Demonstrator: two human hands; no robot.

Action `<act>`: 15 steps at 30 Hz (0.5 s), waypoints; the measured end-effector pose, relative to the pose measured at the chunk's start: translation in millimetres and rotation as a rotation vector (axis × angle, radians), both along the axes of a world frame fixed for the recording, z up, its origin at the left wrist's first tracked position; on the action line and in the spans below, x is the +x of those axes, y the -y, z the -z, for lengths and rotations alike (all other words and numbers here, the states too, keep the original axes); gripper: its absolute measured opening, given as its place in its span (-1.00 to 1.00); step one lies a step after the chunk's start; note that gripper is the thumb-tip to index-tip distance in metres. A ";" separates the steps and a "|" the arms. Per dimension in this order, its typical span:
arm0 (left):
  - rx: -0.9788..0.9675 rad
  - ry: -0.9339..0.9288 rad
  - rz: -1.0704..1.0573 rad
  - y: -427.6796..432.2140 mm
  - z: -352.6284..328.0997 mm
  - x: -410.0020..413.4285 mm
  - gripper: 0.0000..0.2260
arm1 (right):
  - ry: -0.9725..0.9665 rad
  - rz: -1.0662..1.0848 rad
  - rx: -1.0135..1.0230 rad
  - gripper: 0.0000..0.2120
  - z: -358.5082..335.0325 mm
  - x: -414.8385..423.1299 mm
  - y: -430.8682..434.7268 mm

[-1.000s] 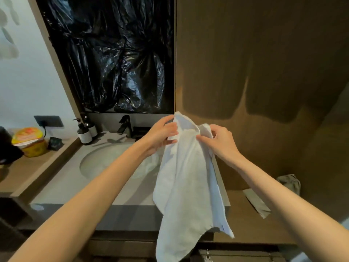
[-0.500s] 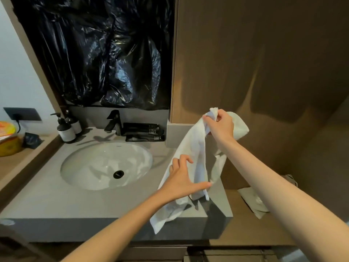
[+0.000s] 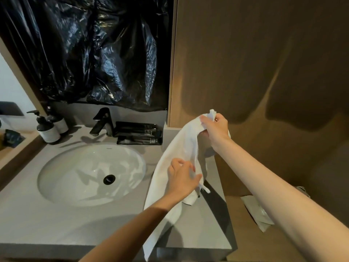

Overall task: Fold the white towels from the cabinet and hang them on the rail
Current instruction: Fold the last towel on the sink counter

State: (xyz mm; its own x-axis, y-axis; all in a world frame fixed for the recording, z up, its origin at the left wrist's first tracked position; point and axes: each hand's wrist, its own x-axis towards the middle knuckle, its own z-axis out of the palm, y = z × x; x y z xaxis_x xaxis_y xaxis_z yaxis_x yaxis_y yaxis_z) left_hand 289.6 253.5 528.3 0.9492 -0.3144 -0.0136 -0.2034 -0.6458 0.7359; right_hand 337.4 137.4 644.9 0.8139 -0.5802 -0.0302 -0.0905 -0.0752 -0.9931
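The towel hangs slanting over the right end of the counter, just right of the basin, with its tail trailing past the near edge. The right hand grips one top corner, held high and far. The left hand sits midway down with fingers curled into the cloth, seemingly gathering a side edge. The step looks like finding corners so the cloth can be opened flat before folding. To do it well, the left fingers should run along that one edge to its end instead of bunching the middle, and the right hand should keep its corner high so the cloth stays taut. It helps to hold the tail off the basin side, where it may be wet. Match corner to corner before creasing. No rail is in view.
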 end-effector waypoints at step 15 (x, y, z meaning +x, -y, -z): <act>-0.509 -0.004 -0.156 -53.9 -94.0 90.8 -0.85 | -0.001 -0.066 -0.636 -0.83 -4.7 1.8 47.6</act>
State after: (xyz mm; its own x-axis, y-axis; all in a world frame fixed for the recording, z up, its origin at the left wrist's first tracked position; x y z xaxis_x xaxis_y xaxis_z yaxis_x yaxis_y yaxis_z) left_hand 380.3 307.5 622.3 0.9855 -0.1370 0.1003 -0.1300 -0.2292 0.9647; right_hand 339.2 89.8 649.6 0.8488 -0.4332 0.3031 -0.0658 -0.6555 -0.7523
